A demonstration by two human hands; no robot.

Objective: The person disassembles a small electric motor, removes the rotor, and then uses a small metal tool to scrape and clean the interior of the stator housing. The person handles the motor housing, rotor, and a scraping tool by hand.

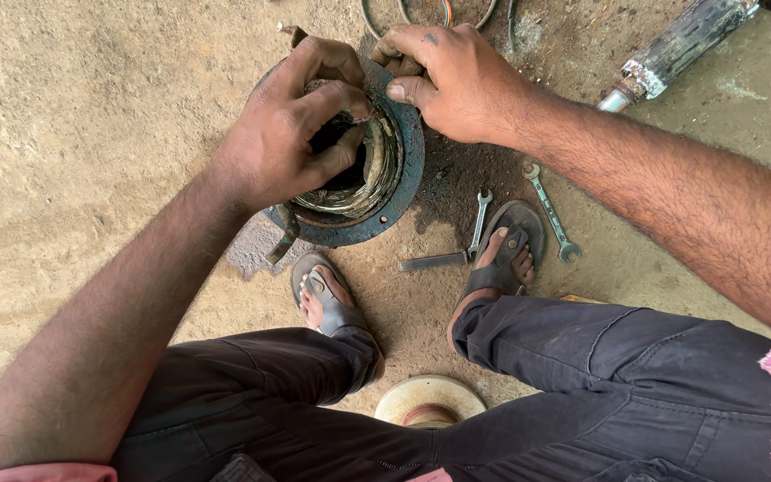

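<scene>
A round, rusty blue-grey metal hub with a flat flange [403, 192] sits on the sandy dirt floor [82, 134], just ahead of the person's two sandalled feet. The left hand [292, 134] lies over the hub's left side and open centre, its fingers curled down into the bore and closed around the greasy inner ring there. The right hand [443, 80] rests on the upper right edge of the flange, fingers bent and pressing on the rim; whether it pinches anything small under the fingertips cannot be told.

The hub's flange is dark, pitted and stained with oil, and its middle rises in stepped, shiny rings smeared with brownish grease. A bent strip of metal [284, 236] sticks out from under the flange at the lower left, and the ground around the hub is darkened with oil.

To the right of the hub, two slim steel open-ended spanners [550, 212] lie on the ground beside the right foot, with a flat grey steel bar [432, 261] touching the nearer one. A worn silver cylindrical tube [675, 49] lies at the upper right, well apart. A pale round metal disc [428, 399] sits between the person's knees.
</scene>
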